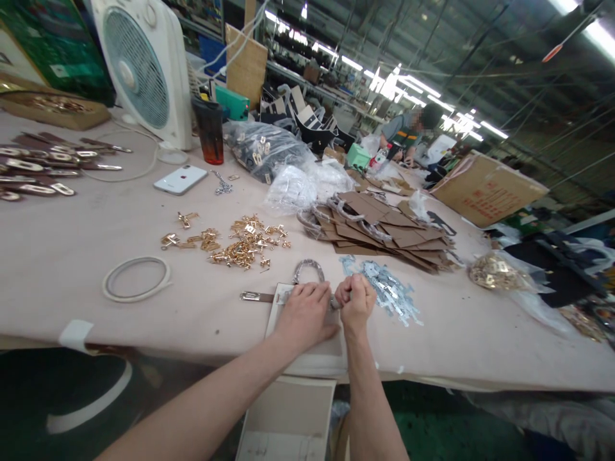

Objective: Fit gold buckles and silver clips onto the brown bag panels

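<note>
A pale bag panel [331, 360] lies at the table's front edge, with a plastic-wrapped handle [309, 264] curving up from its far side. My left hand [305, 314] rests flat on this panel, fingers stretched out. From under that side a brown strap [262, 297] with a shiny metal end sticks out to the left. My right hand [356, 299] is closed in a fist at the panel's right edge. A small greyish piece shows between the two hands; what the fist grips is mostly hidden. Flat silvery metal plates [391, 291] are heaped just right of it.
Gold-coloured fittings [247, 243] lie scattered beyond my hands, with a tape roll [137, 278] to the left. Stacked brown panels [384, 230] stand behind. Farther back are a phone [180, 180], a dark cup [209, 131] and a fan [144, 70]. A person [408, 134] works in the distance.
</note>
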